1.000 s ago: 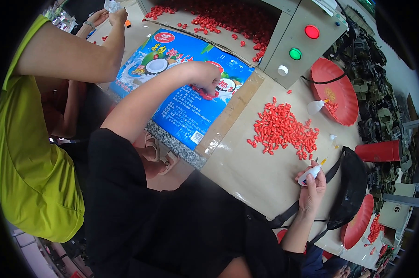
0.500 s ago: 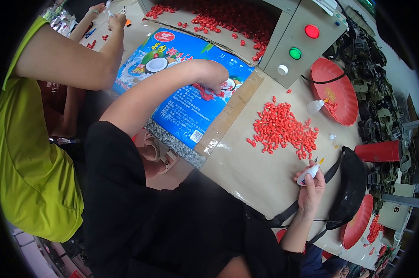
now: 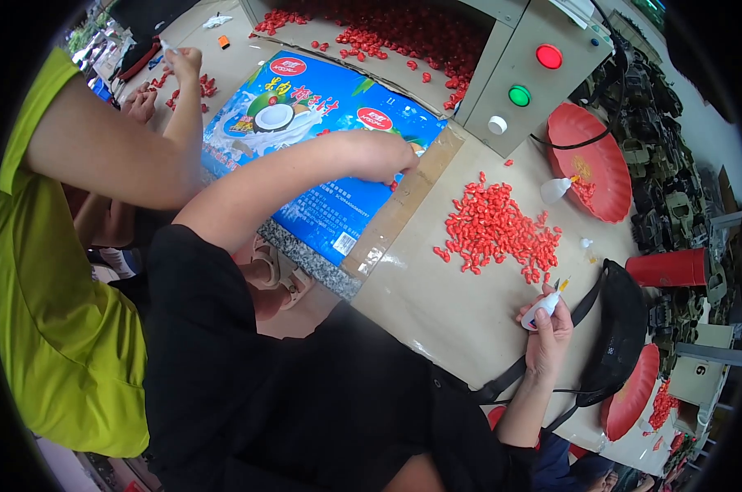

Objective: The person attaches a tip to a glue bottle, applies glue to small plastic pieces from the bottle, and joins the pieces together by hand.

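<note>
I'm seeing fairly bright, even light spreading over the pale table (image 3: 436, 303) and glinting at its near edge, while the grey machine's (image 3: 543, 90) interior is lying in shadow and its red lamp (image 3: 549, 56) and green lamp (image 3: 519, 96) are glowing. Toward the rim, straight lines are bowing and the corners are turning black; faint haze is veiling the black shirt (image 3: 305, 394).

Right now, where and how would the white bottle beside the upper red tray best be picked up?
Probably around the white bottle's wide body, coming from the picture's left, away from the red tray: its narrow yellow nozzle points toward the tray, leaving the broader end facing outward.
</note>
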